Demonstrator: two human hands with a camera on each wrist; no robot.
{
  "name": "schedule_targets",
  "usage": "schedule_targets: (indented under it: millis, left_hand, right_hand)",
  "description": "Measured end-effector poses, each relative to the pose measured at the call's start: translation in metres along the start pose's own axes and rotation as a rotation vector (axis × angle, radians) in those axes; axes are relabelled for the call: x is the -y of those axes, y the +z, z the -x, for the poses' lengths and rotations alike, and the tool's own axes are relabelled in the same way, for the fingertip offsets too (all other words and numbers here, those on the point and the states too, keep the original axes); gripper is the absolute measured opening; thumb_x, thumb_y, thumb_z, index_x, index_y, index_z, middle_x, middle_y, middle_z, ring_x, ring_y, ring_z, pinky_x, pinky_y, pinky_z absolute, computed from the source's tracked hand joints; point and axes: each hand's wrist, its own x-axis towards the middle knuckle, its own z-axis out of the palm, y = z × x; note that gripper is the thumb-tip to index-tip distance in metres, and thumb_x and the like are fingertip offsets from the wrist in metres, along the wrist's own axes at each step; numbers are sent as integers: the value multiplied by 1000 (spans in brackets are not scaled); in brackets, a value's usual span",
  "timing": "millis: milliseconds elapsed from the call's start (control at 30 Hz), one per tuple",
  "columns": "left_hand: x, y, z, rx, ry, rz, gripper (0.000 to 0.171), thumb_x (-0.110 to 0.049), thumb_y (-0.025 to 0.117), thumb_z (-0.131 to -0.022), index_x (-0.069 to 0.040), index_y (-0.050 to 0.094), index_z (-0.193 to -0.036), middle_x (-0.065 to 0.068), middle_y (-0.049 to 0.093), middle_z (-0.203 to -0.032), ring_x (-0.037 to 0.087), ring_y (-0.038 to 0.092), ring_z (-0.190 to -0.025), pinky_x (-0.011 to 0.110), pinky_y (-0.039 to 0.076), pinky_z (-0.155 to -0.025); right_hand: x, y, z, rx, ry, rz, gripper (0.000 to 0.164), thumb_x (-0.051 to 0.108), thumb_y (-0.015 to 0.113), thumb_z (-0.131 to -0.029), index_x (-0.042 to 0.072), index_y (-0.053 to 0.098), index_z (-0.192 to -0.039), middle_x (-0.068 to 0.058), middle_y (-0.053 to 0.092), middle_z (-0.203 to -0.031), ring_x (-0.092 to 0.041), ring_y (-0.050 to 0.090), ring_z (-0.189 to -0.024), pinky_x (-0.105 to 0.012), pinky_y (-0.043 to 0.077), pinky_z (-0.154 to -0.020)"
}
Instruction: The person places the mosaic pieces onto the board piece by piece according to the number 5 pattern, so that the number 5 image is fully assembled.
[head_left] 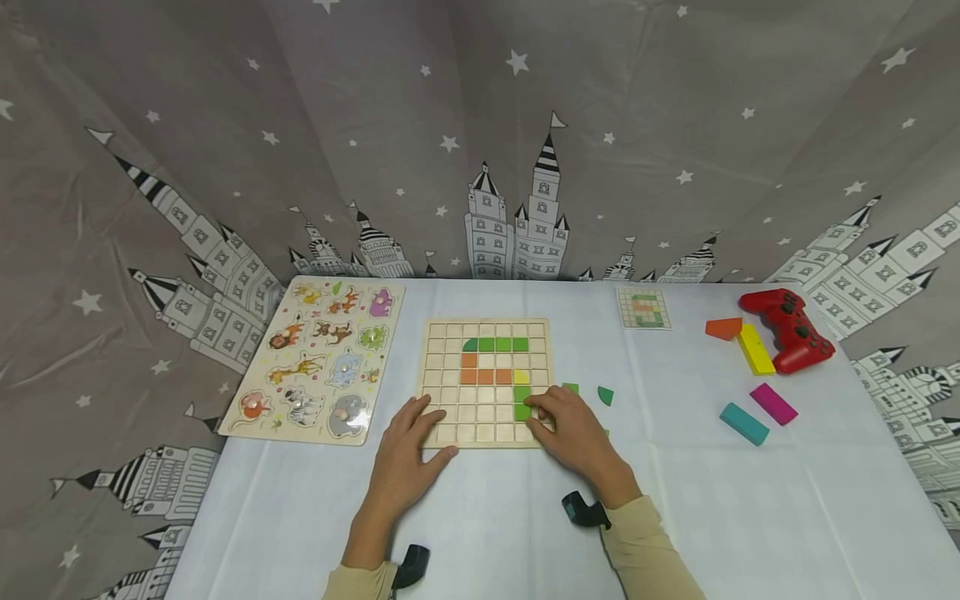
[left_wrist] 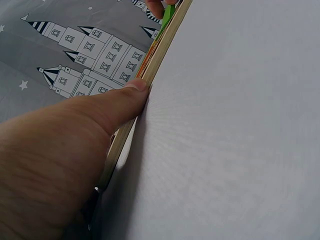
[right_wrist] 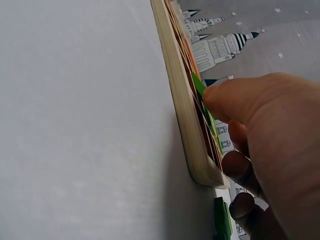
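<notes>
A square wooden grid board (head_left: 486, 414) lies flat on the table. Its cells hold green, orange and yellow tiles in a bent row. My right hand (head_left: 573, 429) pinches a green tile (right_wrist: 198, 86) at the board's lower right. The wrist view shows that tile tilted, the thumb against its face. My left hand (head_left: 405, 454) rests at the board's near left corner. Its fingers touch the left side, and the thumb (left_wrist: 132, 92) lies against the front edge. Beside the right hand are loose green pieces, among them a quarter-round one (head_left: 605, 396).
An animal peg puzzle (head_left: 315, 396) lies to the left. A small pattern card (head_left: 644, 308) sits at the back. On the right are a red game controller (head_left: 787, 329) and orange, yellow (head_left: 756, 350), magenta (head_left: 773, 404) and teal blocks (head_left: 744, 424). A castle-print curtain (head_left: 337, 125) hangs behind the table.
</notes>
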Motion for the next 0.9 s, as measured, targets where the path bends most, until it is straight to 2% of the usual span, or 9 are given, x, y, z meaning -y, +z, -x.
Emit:
schedule_targets:
  millis: [433, 733, 900]
  left_hand:
    - [0, -2, -2, 8, -2, -8, 57, -38, 82, -85, -18, 63, -135, 8, 44, -159, 34, 30, -154, 62, 29, -122]
    - [1, 0, -2, 4, 0, -12, 57, -39, 82, -85, -19, 63, -135, 8, 43, -160, 35, 31, -153, 62, 29, -122]
    - [0, 0, 1, 11, -10, -10, 58, -38, 82, -85, -19, 63, -136, 8, 43, -160, 35, 30, -154, 63, 29, -122]
  right_hand:
    - [4, 0, -1, -21, -8, 11, 22, 23, 76, -91, 14, 77, -112, 13, 54, -79, -7, 41, -76, -23, 38, -66]
    - [3, -3, 1, -13, 0, -4, 22, 24, 78, -91, 15, 77, -110, 13, 53, -79, -7, 41, -76, -23, 37, -66]
    - [-5, -10, 5, -48, 24, -15, 18, 24, 77, -92, 17, 77, -109, 13, 54, -80, -7, 44, -79, -26, 42, -69]
